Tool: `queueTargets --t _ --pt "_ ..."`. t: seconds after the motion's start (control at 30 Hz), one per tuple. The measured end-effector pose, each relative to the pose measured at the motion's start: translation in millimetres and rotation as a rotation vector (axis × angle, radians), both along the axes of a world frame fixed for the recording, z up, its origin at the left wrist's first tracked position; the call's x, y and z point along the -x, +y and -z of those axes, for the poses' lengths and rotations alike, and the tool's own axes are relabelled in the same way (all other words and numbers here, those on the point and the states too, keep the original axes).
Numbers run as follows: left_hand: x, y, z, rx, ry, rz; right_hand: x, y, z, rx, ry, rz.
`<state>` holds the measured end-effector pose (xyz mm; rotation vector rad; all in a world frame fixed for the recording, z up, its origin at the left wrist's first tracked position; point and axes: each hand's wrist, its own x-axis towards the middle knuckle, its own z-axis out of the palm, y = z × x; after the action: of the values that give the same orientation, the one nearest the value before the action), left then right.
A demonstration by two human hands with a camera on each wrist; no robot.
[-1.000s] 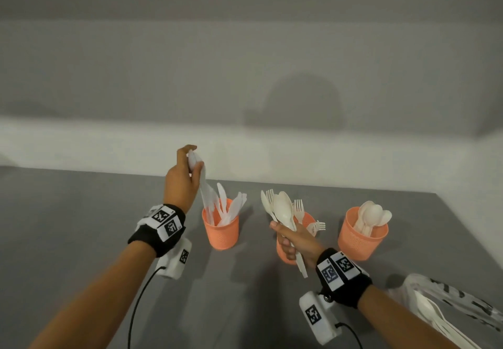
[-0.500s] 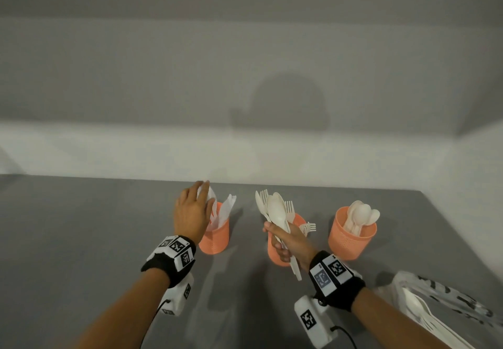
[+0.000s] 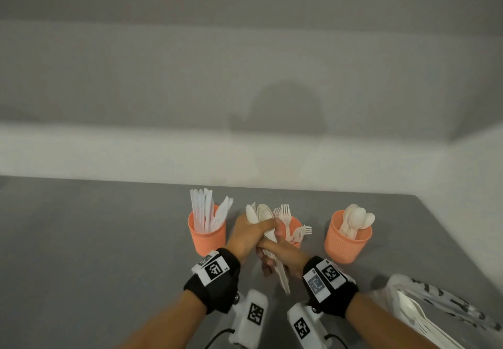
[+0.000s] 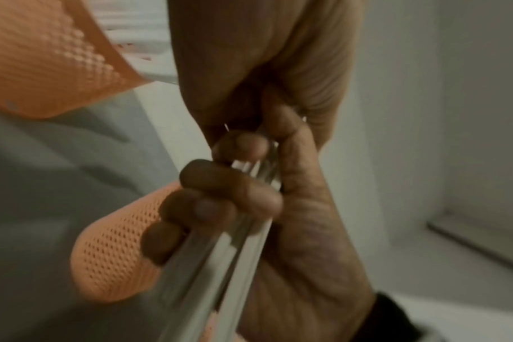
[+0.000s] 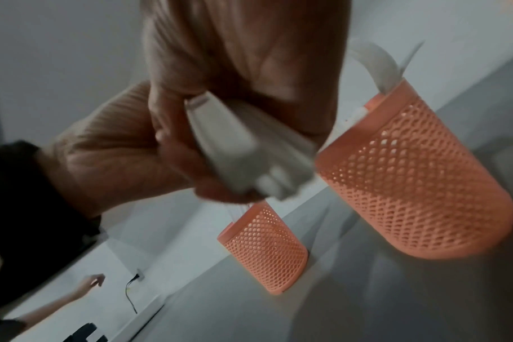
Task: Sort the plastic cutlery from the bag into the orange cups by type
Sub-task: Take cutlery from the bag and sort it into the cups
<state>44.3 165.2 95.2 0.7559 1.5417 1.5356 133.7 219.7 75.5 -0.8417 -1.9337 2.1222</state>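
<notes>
the bunch of spoons (image 3: 262,216) sits low in the middle of the frame, held tight by the right hand (image 3: 283,253) while the left hand (image 3: 249,235) pinches one, likely bound next for the right cup (image 3: 347,242).

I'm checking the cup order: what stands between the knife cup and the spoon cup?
In the head view, the fork cup, with both hands, left hand and right hand, gripping a cutlery bundle before it.

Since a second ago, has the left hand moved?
Yes. The left hand has moved right, from the knife cup to the bundle before the fork cup.
</notes>
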Motion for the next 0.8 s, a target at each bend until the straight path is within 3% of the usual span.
queueTargets --t 0.1,0.17,0.23,0.43,0.63,0.8 --pt "-4 13 5 0.053 0.157 -0.246 1 3 2 -0.141 0.043 0.135" --pt "-5 19 8 0.027 0.12 -0.37 2 4 5 -0.291 0.057 0.196" --pt "-8 25 5 0.013 0.076 -0.401 1 4 8 -0.311 0.102 0.212" --pt "-5 25 -9 -0.038 0.107 -0.167 -7 13 11 0.048 0.08 0.287" --pt "14 20 -16 -0.067 0.246 -0.038 -18 25 6 0.286 0.04 0.148" --pt "24 22 -18 -0.037 0.143 0.006 -18 24 4 0.359 0.076 0.115"
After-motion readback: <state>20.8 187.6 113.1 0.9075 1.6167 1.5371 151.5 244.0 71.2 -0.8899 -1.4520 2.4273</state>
